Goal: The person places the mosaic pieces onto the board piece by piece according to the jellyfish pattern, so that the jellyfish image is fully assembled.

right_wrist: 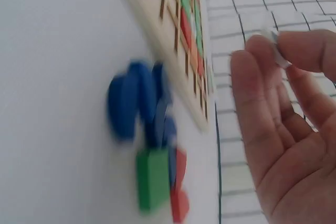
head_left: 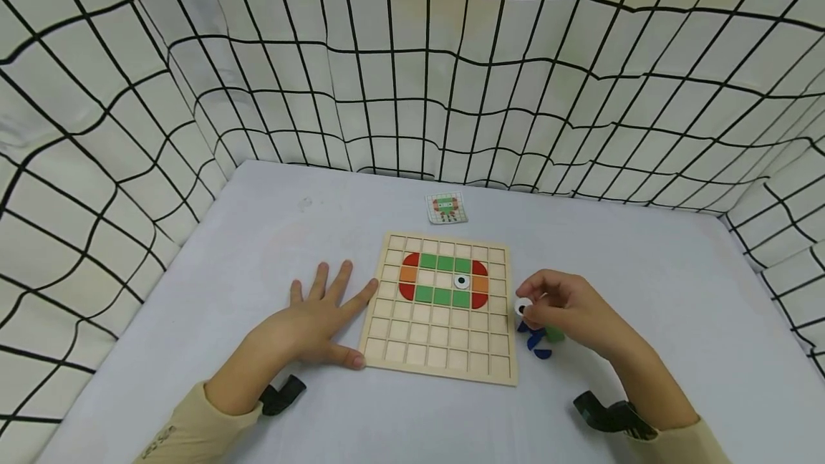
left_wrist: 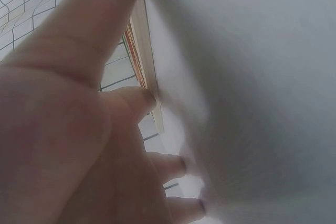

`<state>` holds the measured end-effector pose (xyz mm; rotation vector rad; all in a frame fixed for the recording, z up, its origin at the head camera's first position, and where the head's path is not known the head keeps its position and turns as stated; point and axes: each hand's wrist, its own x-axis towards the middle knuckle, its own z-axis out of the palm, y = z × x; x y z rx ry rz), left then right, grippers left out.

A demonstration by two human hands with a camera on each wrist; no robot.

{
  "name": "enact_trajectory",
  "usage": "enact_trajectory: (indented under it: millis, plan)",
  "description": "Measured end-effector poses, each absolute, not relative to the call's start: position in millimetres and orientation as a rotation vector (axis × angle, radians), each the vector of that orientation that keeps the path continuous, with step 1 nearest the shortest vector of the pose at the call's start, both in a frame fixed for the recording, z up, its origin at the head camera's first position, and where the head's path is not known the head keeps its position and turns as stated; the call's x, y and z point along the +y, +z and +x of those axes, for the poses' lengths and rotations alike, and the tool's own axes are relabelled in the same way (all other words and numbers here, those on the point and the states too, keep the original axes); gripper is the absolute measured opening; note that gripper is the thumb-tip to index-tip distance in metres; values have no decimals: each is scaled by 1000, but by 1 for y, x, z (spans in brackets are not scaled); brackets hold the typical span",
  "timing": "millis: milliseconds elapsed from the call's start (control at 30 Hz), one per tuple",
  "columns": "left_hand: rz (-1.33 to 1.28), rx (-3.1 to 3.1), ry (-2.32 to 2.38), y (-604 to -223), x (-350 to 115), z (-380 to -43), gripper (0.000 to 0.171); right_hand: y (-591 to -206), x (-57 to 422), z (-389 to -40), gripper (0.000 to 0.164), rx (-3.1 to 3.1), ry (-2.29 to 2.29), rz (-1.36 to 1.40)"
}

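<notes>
A wooden grid board (head_left: 440,372) lies flat on the table. Red, orange and green tiles form a ring in its upper part, and a white eye disc (head_left: 461,281) with a black centre sits within that ring. Spread flat at the board's left side, my left hand (head_left: 306,331) touches its edge with the thumb and index finger. Just beyond the right edge, my right hand (head_left: 573,310) pinches a second eye disc (right_wrist: 279,51) between thumb and fingers. Below that hand lie loose blue pieces (right_wrist: 122,106), a green block (right_wrist: 152,179) and red pieces (right_wrist: 179,204).
A small picture card (head_left: 446,208) with a similar coloured figure lies behind the board. The white table (head_left: 309,220) is enclosed by pale walls covered with black netting (head_left: 412,56). Each wrist carries a black strap-on camera.
</notes>
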<state>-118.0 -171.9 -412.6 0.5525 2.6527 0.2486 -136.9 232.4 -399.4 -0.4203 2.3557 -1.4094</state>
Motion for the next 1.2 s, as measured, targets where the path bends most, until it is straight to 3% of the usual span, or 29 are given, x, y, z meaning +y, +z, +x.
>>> enact_trajectory:
  millis: [433,1200]
  plan:
    - [560,2661,245,-414,-173,-117,115,-390,188,-161,26,2200,-1612,-468]
    - [554,2657,262,-415,-174,-118,116,-396,124,-201,18,2368,-1277,-585]
